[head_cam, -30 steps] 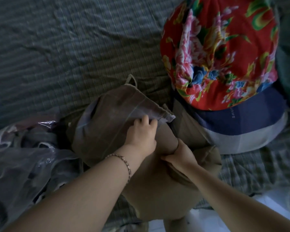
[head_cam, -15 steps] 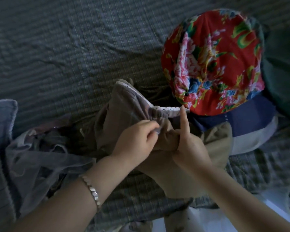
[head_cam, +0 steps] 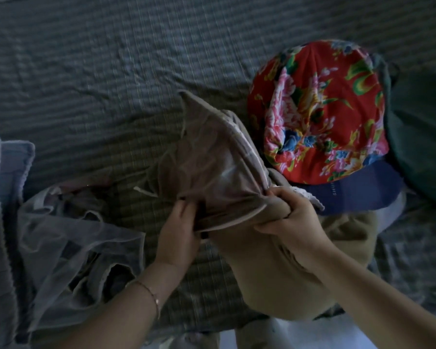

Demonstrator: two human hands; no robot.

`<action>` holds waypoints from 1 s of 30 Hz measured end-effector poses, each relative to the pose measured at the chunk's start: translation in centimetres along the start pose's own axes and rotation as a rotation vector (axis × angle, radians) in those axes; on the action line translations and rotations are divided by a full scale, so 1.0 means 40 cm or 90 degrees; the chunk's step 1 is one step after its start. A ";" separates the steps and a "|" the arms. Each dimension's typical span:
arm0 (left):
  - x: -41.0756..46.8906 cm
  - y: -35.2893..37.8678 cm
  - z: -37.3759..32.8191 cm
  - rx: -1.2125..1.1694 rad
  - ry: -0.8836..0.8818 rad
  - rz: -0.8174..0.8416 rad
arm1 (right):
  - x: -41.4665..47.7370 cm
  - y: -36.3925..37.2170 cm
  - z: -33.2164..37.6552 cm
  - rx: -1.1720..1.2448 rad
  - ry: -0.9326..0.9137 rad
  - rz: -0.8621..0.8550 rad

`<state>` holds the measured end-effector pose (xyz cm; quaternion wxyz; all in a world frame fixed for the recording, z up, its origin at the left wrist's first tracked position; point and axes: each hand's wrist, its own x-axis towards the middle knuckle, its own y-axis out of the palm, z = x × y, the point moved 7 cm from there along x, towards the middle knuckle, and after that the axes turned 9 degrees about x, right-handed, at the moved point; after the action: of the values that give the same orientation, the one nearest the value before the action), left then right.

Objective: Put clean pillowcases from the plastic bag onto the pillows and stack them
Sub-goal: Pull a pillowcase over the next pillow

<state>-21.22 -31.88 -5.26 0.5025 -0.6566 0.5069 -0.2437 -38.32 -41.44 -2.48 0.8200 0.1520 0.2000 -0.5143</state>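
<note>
Brown-grey fabric pillowcase (head_cam: 212, 167): long axis diagonal, closed tip pointing to the upper left of the frame.
Left hand (head_cam: 179, 230): pinching its lower hem.
Right hand (head_cam: 290, 217): clenched round a corner of the tan pillow (head_cam: 269, 273).

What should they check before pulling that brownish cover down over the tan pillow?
1. The left hand grips the pillowcase at its mouth: ok.
2. The right hand grips the opposite edge: ok.
3. Corner of the tan pillow inside the mouth: cannot tell, the hands hide it.
4. Pillow covered: not ok, mostly bare.
5. The plastic bag lies apart from the pillow: ok.
6. The floral pillow rests on the navy pillow, stack ready: ok.
</note>
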 end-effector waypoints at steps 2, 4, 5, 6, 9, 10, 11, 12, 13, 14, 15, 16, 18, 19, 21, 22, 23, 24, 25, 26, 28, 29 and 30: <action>0.012 0.038 0.122 -0.010 -0.203 0.053 | -0.012 0.002 0.008 0.102 0.050 -0.001; 0.019 0.088 0.180 0.015 -0.234 0.148 | -0.019 -0.006 0.016 0.199 0.094 -0.020; 0.016 0.106 0.187 0.017 -0.226 0.179 | -0.017 -0.013 0.022 0.235 0.109 -0.041; 0.005 0.112 0.181 0.019 -0.227 0.209 | -0.016 -0.020 0.025 0.265 0.124 -0.067; -0.045 0.101 0.137 0.081 -0.159 0.227 | 0.004 -0.044 -0.012 0.321 0.157 -0.161; -0.062 0.085 0.120 0.096 -0.112 0.202 | 0.010 -0.052 -0.043 0.331 0.173 -0.205; -0.077 0.069 0.111 0.105 -0.061 0.175 | 0.017 -0.059 -0.086 0.345 0.195 -0.246; -0.088 0.043 0.104 0.115 -0.030 0.174 | 0.020 -0.055 -0.131 0.357 0.224 -0.270; -0.099 0.047 0.120 0.140 0.005 0.206 | 0.017 -0.049 -0.172 0.355 0.250 -0.278; -0.103 0.045 0.132 0.178 0.041 0.234 | 0.009 -0.040 -0.210 0.331 0.276 -0.264; -0.115 0.064 0.148 0.243 0.075 0.314 | 0.000 -0.034 -0.253 0.278 0.299 -0.237; -0.121 0.077 0.153 0.329 0.136 0.343 | -0.010 -0.026 -0.290 0.189 0.325 -0.187; -0.152 0.121 0.144 0.328 0.186 0.518 | -0.035 -0.017 -0.359 -0.070 0.401 -0.014; -0.159 0.146 0.149 0.258 0.155 0.582 | -0.045 -0.021 -0.383 -0.205 0.432 0.080; -0.126 0.161 0.163 0.071 -0.017 0.582 | -0.023 -0.054 -0.409 -0.401 0.431 0.188; -0.094 0.153 0.171 -0.036 -0.113 0.494 | -0.002 -0.072 -0.406 -0.484 0.414 0.217; -0.059 0.145 0.198 -0.116 -0.213 0.370 | 0.022 -0.084 -0.389 -0.569 0.397 0.235; -0.026 0.130 0.223 -0.150 -0.296 0.253 | 0.057 -0.091 -0.356 -0.658 0.357 0.224; -0.004 0.127 0.246 -0.140 -0.341 0.158 | 0.097 -0.089 -0.312 -0.724 0.293 0.179; 0.013 0.136 0.259 -0.125 -0.357 0.110 | 0.141 -0.068 -0.258 -0.738 0.196 0.129; 0.037 0.163 0.263 -0.093 -0.333 0.079 | 0.205 0.012 -0.188 -0.724 0.030 0.135; 0.040 0.175 0.261 -0.092 -0.321 0.079 | 0.228 0.059 -0.170 -0.749 -0.021 0.178; 0.042 0.181 0.259 -0.096 -0.312 0.075 | 0.247 0.090 -0.186 -0.779 -0.037 0.223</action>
<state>-15.06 -28.98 -16.04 0.5731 -0.7013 0.4240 -0.0093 -32.50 -44.26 -13.60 0.8357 -0.3275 0.4072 -0.1689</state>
